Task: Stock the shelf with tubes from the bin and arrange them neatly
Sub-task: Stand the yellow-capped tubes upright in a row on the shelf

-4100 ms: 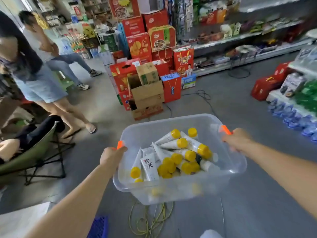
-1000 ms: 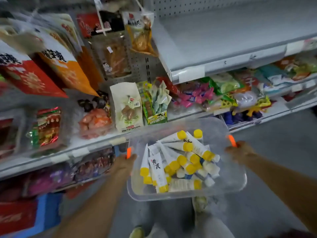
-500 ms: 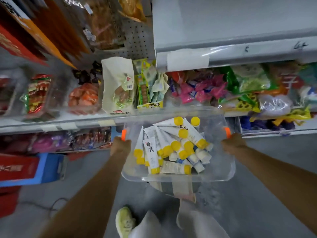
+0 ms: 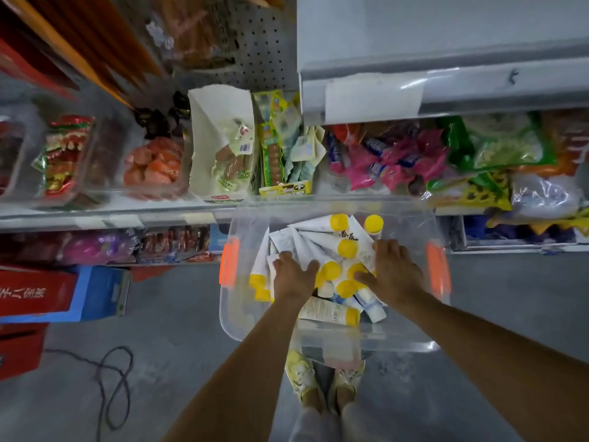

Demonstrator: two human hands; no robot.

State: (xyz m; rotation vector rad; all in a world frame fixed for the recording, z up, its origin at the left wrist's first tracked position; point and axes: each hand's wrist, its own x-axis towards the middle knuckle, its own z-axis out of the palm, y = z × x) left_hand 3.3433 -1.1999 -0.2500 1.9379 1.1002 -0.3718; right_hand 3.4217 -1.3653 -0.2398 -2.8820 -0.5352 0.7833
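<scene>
While both arms stretch down and forward, the left hand [image 4: 294, 275] and the right hand [image 4: 393, 272] lie inside a clear plastic bin with orange handles [image 4: 229, 314], on top of a loose pile of white tubes with yellow caps [image 4: 328, 311]. The left hand's thumb is spread toward the right hand and its fingers bend down over the tube bodies. The right hand's thumb lies across a yellow cap, with its fingers dipping into the pile. Whether either hand has actually closed on a tube cannot be told.

One orange handle [image 4: 229, 261] stands just outside the left hand, the other [image 4: 438, 266] just outside the right. Pale yellow shoes [image 4: 299, 374] show under the bin, below the wrists. Beyond the fingertips runs a shelf of coloured snack packets [image 4: 398, 157], and above that, past the right hand, a grey metal shelf with a white label strip [image 4: 478, 90]. Well left of the left arm, a black cable [image 4: 118, 378] loops on the grey floor.
</scene>
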